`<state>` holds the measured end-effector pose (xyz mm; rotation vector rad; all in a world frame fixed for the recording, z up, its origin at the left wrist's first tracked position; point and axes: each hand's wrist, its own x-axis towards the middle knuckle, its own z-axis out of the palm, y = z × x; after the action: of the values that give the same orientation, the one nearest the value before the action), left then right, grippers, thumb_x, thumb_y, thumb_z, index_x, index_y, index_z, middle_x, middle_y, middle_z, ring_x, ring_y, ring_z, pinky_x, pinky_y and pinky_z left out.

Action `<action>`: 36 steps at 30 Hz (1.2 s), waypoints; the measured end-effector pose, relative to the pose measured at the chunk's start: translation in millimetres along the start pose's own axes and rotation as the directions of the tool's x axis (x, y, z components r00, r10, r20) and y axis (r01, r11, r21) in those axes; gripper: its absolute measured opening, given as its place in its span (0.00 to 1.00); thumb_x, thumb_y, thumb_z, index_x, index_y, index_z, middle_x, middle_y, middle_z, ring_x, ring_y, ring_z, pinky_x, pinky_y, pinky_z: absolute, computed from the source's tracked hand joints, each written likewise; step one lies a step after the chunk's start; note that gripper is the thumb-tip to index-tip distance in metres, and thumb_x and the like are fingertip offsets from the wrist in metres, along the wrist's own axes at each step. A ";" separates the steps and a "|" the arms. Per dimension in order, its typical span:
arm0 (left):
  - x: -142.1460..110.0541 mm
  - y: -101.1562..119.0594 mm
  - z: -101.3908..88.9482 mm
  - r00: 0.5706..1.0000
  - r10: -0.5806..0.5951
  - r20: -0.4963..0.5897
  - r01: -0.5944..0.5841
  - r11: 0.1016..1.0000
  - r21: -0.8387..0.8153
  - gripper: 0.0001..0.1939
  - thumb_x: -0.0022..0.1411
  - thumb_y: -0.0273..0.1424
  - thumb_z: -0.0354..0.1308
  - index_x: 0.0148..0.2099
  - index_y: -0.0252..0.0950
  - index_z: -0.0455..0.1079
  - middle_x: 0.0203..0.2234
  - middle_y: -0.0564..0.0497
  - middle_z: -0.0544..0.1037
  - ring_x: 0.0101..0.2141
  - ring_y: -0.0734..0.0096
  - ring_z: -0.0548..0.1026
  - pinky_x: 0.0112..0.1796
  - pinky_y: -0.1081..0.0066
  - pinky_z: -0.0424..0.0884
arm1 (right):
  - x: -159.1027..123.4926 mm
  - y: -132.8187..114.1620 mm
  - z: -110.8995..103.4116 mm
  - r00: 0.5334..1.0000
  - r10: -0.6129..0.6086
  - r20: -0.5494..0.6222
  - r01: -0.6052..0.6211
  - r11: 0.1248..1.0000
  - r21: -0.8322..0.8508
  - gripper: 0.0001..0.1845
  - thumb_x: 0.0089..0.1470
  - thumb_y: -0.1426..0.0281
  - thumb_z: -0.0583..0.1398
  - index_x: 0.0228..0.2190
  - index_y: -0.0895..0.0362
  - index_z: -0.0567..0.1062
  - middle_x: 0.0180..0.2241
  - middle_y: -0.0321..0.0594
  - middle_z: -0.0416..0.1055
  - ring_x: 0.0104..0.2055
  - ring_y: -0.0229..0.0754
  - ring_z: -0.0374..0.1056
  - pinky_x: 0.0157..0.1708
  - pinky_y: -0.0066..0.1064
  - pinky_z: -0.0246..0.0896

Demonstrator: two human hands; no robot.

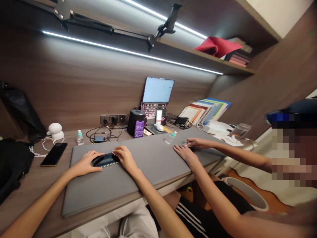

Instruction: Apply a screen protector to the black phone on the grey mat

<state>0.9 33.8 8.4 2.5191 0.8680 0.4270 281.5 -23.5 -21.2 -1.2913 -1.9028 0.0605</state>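
Observation:
A dark smartphone (pixel 106 160) lies on the grey desk mat (pixel 153 162) in front of me. My left hand (pixel 85 164) holds its left end, with the thumb along the near edge and the fingers at the far edge. Over the phone's right end is my right hand (pixel 125 158), fingers pinched together. A bit of something small and white shows at those fingertips; its kind is too small to tell. The phone's screen looks black and reflects the light.
Another person's hands (pixel 187 153) work at the mat's right. Small clear bottles (pixel 80 138) (pixel 170 137), a second phone (pixel 54 154), a black speaker (pixel 136 121), cables and a laptop (pixel 158 91) stand around. A jointed black arm (pixel 131 33) hangs overhead.

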 end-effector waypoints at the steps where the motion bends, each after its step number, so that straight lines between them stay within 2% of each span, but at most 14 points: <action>1: -0.1 -0.4 -0.2 1.000 0.004 0.010 -0.004 1.000 0.004 0.37 0.64 0.50 0.67 0.72 0.53 0.64 0.58 0.48 0.72 0.59 0.52 0.69 0.63 0.57 0.63 | 0.2 0.4 -0.5 1.000 -0.002 0.014 0.002 1.000 -0.009 0.14 0.70 0.75 0.57 0.46 0.55 0.83 0.49 0.46 0.79 0.53 0.46 0.71 0.55 0.35 0.66; 7: 1.7 -2.6 2.5 1.000 -0.013 -0.017 0.013 1.000 -0.004 0.38 0.64 0.51 0.67 0.72 0.51 0.64 0.57 0.47 0.73 0.58 0.52 0.71 0.62 0.57 0.64 | 3.8 -9.2 -9.4 0.986 0.017 0.168 0.011 0.986 -0.167 0.17 0.67 0.81 0.58 0.44 0.54 0.84 0.41 0.42 0.83 0.44 0.45 0.72 0.50 0.36 0.60; 12: 1.9 -0.9 3.0 1.000 -0.021 -0.022 0.020 1.000 -0.021 0.39 0.63 0.51 0.68 0.72 0.50 0.63 0.58 0.47 0.74 0.58 0.50 0.70 0.63 0.55 0.63 | -7.6 -26.4 -17.3 0.972 0.003 0.236 0.048 0.977 -0.210 0.18 0.64 0.83 0.58 0.43 0.54 0.85 0.41 0.41 0.83 0.44 0.44 0.73 0.48 0.35 0.58; 17: 1.9 -1.0 2.0 0.999 -0.027 -0.020 0.027 0.999 -0.024 0.40 0.63 0.49 0.68 0.73 0.52 0.63 0.60 0.47 0.74 0.59 0.50 0.69 0.63 0.54 0.62 | -14.5 -30.2 -24.5 0.963 -0.002 0.268 0.069 0.968 -0.242 0.19 0.64 0.83 0.58 0.44 0.53 0.84 0.42 0.41 0.83 0.44 0.44 0.73 0.48 0.35 0.57; 21: 2.6 -3.4 1.4 0.999 -0.034 -0.015 0.034 0.999 -0.020 0.42 0.62 0.51 0.68 0.74 0.51 0.62 0.62 0.46 0.74 0.61 0.48 0.68 0.65 0.51 0.61 | 8.3 -29.1 -25.2 0.948 0.087 0.306 0.021 0.943 -0.332 0.19 0.63 0.83 0.58 0.45 0.54 0.84 0.42 0.42 0.83 0.46 0.45 0.74 0.49 0.34 0.58; 24: 2.4 -3.0 0.0 0.999 -0.045 -0.021 0.045 0.999 -0.023 0.46 0.62 0.51 0.69 0.76 0.50 0.56 0.63 0.46 0.75 0.63 0.45 0.67 0.66 0.49 0.59 | 19.5 -32.8 -22.6 0.944 0.109 0.311 0.010 0.933 -0.359 0.19 0.62 0.83 0.58 0.45 0.55 0.84 0.42 0.43 0.83 0.46 0.45 0.74 0.48 0.33 0.58; 28: 0.2 2.7 -2.4 0.998 -0.050 -0.031 0.049 0.998 -0.048 0.49 0.62 0.50 0.68 0.78 0.49 0.51 0.63 0.47 0.76 0.63 0.47 0.68 0.66 0.50 0.60 | 6.4 -42.7 -22.7 0.940 0.093 0.328 0.034 0.932 -0.361 0.19 0.61 0.83 0.59 0.44 0.55 0.84 0.43 0.43 0.83 0.46 0.45 0.74 0.49 0.33 0.58; 32: -2.7 11.3 -2.7 0.997 -0.034 -0.072 0.033 0.999 -0.009 0.47 0.63 0.51 0.67 0.77 0.51 0.53 0.60 0.47 0.78 0.60 0.49 0.72 0.63 0.53 0.64 | -3.1 -44.6 -30.6 0.931 0.090 0.354 0.052 0.926 -0.374 0.20 0.61 0.83 0.59 0.45 0.53 0.84 0.43 0.42 0.83 0.46 0.44 0.74 0.49 0.32 0.58; 36: -2.5 16.0 -0.6 0.992 -0.041 -0.119 0.044 0.999 0.020 0.45 0.62 0.53 0.66 0.75 0.47 0.56 0.60 0.45 0.78 0.59 0.47 0.73 0.62 0.53 0.66 | 13.6 -38.6 -29.7 0.932 0.141 0.335 0.009 0.912 -0.410 0.19 0.61 0.83 0.58 0.45 0.56 0.85 0.43 0.46 0.83 0.47 0.47 0.75 0.49 0.34 0.58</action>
<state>6.7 21.1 16.5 2.5121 0.9740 0.5611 269.5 -42.4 24.1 -1.7209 -2.2631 -0.0747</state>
